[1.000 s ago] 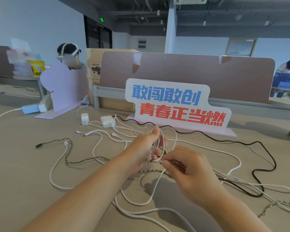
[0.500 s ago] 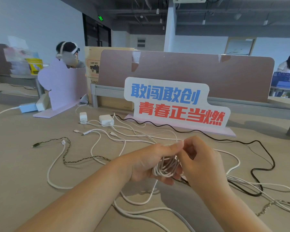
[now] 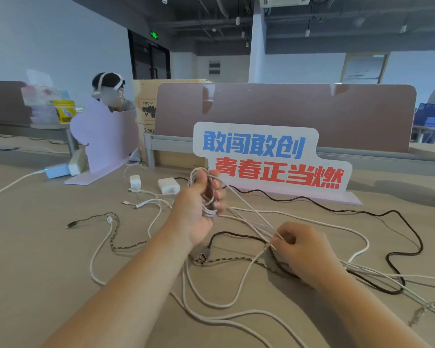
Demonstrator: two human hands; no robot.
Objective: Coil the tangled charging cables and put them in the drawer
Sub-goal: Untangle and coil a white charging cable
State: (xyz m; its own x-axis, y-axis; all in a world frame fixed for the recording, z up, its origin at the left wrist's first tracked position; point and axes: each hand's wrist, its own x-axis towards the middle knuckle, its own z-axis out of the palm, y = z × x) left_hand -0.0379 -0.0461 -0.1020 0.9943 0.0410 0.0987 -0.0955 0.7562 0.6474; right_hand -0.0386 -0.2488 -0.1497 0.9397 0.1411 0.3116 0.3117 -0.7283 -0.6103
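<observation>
A coil of white cable [image 3: 209, 211] is gripped by the left hand [image 3: 194, 212], fingers curled round it, above the desk [image 3: 35, 259]. Its loose strands run down and right to the right hand [image 3: 304, 252], which seems to pinch them at its fingertips. A black cable [image 3: 377, 214] and a braided cable [image 3: 231, 259] sprawl around, and a sign [image 3: 269, 159] stands beyond.

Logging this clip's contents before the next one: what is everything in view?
table: one, beige, foreground
white cable coil: one, white, held above table
loose white cables: several, white, tangled across table
black cable: one, black, table right
braided cable: at least one, brown, table left
chargers: two, white, beyond coil
slogan sign: one, white, blue, red, table back
divider: one, brown, behind sign
left hand: one, gripping white cable coil
right hand: one, pinching loose white cables
</observation>
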